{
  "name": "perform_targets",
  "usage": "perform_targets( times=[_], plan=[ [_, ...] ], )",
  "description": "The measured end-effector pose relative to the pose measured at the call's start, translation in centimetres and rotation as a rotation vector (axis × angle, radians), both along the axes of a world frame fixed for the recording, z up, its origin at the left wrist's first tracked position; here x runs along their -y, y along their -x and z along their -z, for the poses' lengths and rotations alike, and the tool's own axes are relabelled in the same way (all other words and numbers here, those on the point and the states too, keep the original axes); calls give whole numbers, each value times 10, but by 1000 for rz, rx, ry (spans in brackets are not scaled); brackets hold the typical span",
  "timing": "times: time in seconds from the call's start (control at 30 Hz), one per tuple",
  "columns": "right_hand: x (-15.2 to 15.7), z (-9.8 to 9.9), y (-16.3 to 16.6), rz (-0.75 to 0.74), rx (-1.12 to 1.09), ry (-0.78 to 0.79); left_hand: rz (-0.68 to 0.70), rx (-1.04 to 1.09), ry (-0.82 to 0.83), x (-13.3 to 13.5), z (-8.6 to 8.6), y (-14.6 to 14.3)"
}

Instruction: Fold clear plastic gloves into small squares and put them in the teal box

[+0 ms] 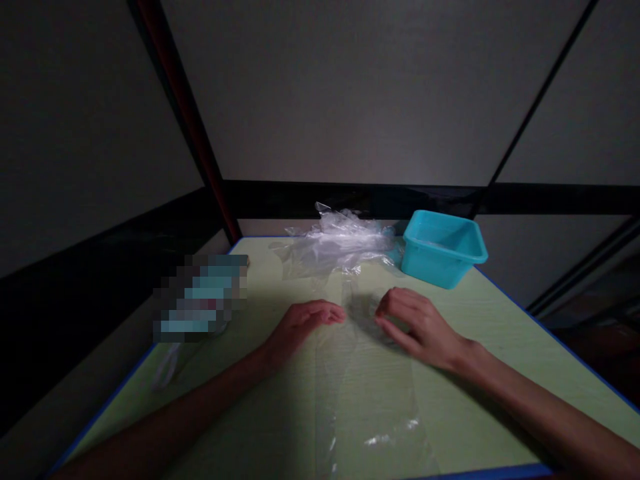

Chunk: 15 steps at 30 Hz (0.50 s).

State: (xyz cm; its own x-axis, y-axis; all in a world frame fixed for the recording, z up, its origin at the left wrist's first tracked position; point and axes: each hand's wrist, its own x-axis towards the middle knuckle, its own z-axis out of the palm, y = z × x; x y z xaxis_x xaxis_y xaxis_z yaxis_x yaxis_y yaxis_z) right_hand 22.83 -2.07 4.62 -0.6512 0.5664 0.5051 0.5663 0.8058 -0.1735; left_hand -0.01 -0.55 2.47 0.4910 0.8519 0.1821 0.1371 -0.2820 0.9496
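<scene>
A long clear plastic bag lies flat on the table, running from the front edge up between my hands. My left hand is over the bag's left side, its fingers stretched forward and close together; nothing shows in it. On the other side, my right hand has bent fingers, with the thumb tip near the fingertips. Faint see-through film shows at those fingertips, and they look pinched on the bag's upper part. How firmly is hard to see in the dim light.
Behind my hands lies a crumpled heap of clear plastic bags. A turquoise plastic basin stands at the back right, touching or close to the heap. On the left edge rests a blurred-out object. Wall panels rise behind the pale green table.
</scene>
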Motion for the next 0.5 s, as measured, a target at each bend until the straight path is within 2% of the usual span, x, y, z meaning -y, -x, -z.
perform_targets(
  times=[0.1, 0.17, 0.3, 0.5],
  plan=[
    [41, -6, 8, -244, 188, -164, 181, 167, 183, 6, 7, -5],
    [64, -4, 12, -360, 226, -220, 275, 216, 241, 8, 12, -9],
    [85, 6, 16, -362, 422, -190, 387, 263, 286, 8, 19, -14],
    [86, 13, 17, -327, 469, -186, 449, 221, 308, 10, 17, -15]
  ],
)
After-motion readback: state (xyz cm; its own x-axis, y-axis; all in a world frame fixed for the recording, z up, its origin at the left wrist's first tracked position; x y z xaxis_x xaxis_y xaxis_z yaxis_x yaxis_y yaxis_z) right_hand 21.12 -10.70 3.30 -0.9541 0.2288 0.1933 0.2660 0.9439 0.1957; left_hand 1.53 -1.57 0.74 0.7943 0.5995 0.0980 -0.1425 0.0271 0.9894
